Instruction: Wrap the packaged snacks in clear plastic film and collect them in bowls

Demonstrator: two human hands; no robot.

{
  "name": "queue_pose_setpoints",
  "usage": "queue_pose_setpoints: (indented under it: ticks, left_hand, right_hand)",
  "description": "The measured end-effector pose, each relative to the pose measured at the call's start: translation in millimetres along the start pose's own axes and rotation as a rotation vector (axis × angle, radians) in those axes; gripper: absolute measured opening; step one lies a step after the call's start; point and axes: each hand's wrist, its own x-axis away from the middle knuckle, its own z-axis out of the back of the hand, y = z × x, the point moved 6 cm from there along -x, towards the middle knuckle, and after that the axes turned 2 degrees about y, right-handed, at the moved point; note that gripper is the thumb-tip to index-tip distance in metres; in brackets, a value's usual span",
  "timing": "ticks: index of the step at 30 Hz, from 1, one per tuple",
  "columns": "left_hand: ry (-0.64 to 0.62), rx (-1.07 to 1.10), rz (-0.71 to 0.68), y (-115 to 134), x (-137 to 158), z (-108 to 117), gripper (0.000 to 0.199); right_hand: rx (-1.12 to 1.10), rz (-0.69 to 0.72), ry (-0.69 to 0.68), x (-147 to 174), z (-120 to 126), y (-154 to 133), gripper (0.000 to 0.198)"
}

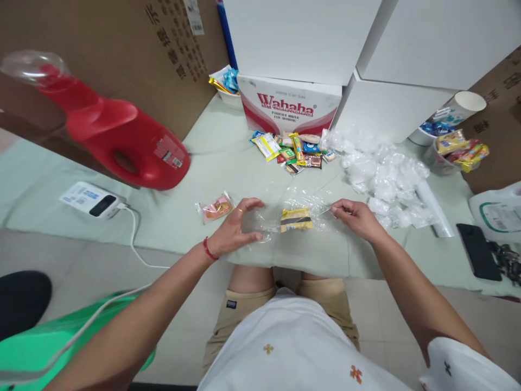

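A small snack in a yellow wrapper with a dark band [296, 220] lies near the table's front edge, on or in a crinkled clear plastic bag [268, 220]. To its left is my left hand [234, 225], thumb and fingers spread apart around the bag's left end; whether they touch the plastic I cannot tell. My right hand [356, 217] pinches the right edge of the clear plastic between thumb and finger. A pink-wrapped snack [215, 208] rests just beyond my left hand.
Mixed wrapped snacks [301, 149] are heaped before a Wahaha carton [288, 106]. Crumpled clear plastic bags [382, 174] pile up at right, beside a plastic roll [434, 209] and a phone [478, 251]. A red jug [126, 136] and a white corded device [91, 200] stand left.
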Motion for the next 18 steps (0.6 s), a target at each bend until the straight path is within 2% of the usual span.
queue_pose_setpoints:
  ticks: [2, 3, 4, 5, 8, 10, 14, 16, 18]
  left_hand:
    - [-0.084, -0.067, -0.102, 7, 4, -7, 0.114]
    - [-0.111, -0.125, -0.122, 8, 6, -10, 0.12]
    - [-0.122, -0.182, -0.125, 8, 8, -11, 0.117]
    - [-0.115, -0.225, -0.118, 6, 9, -11, 0.104]
    - [-0.011, -0.25, -0.05, -5, 3, -5, 0.036]
    - [0.085, -0.233, 0.057, -20, -6, 1, 0.032]
    - [0.265, -0.371, 0.402, -52, -25, 8, 0.021]
    - [0.4, -0.463, 0.522, -53, -29, 15, 0.023]
    - [0.561, -0.538, 0.533, -38, -31, 25, 0.027]
  right_hand:
    - [-0.005, -0.042, -0.013, -9, -2, 4, 0.041]
    - [-0.008, -0.061, -0.016, -12, -3, 6, 0.041]
    - [-0.008, -0.079, -0.02, -14, -4, 9, 0.041]
    - [-0.006, -0.095, -0.022, -16, -5, 11, 0.041]
    - [0.008, -0.136, -0.014, -21, -6, 18, 0.041]
    - [0.021, -0.157, 0.003, -25, -5, 24, 0.041]
    - [0.144, -0.164, 0.041, -30, -7, 36, 0.036]
    - [0.263, -0.147, 0.047, -29, -8, 40, 0.031]
    - [0.402, -0.127, 0.035, -25, -10, 41, 0.026]
